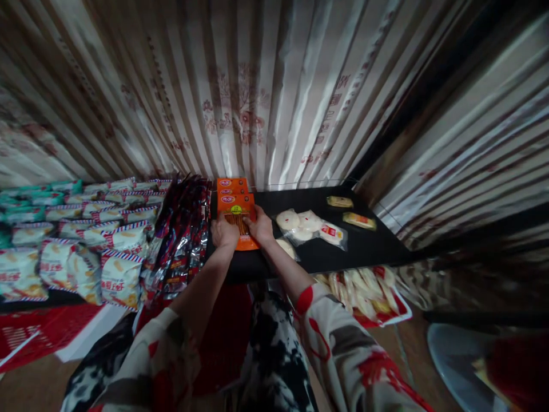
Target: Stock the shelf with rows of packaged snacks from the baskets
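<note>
An orange snack packet [246, 242] lies on the black shelf, the front one of several overlapping orange packets [232, 183] in a column. My left hand [225, 231] grips its left side with curled fingers. On its right side, my right hand [260, 225] holds the same packet, thumb over the front. Brown strips show through the packet's window between my hands. Close to my right hand lie clear bags of round white pieces [300, 223]. Dark red and black shiny packets [184, 240] are stacked just left of my left hand.
Rows of white snack bags [122, 277] and green packets [30, 214] fill the left side. Two small yellow packets [359, 221] lie at the right of the black shelf [309, 260]. Below are a red-rimmed basket [401, 312] and a red crate [47, 332]. A pleated curtain [274, 97] hangs behind.
</note>
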The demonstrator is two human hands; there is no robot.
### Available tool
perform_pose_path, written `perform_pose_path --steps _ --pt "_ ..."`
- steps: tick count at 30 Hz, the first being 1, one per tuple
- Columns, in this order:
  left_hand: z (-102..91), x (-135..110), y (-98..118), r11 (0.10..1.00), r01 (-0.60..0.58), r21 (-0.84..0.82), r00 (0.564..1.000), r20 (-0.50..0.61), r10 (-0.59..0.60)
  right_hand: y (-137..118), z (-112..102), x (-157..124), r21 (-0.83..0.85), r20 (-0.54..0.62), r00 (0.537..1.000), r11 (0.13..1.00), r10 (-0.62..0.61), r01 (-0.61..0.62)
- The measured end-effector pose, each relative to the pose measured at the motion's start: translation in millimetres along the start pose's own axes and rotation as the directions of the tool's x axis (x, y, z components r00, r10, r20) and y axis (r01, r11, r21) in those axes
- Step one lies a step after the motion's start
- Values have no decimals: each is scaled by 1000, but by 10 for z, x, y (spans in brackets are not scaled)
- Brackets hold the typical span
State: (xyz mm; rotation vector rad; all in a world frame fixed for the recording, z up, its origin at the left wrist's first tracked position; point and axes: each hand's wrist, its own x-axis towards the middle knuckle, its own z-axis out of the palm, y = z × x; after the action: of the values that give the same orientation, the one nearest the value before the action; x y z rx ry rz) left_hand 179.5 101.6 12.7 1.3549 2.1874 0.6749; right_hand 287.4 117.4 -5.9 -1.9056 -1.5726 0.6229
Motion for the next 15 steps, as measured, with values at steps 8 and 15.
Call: perform_pose_path --steps 8,15 --pt "210 246 -8 986 -37 165 999 -16 40 -11 203 257 -211 53 999 977 -5 16" --pt "340 283 -128 984 -82 158 994 -60 92 47 308 245 -306 84 996 952 9 18"
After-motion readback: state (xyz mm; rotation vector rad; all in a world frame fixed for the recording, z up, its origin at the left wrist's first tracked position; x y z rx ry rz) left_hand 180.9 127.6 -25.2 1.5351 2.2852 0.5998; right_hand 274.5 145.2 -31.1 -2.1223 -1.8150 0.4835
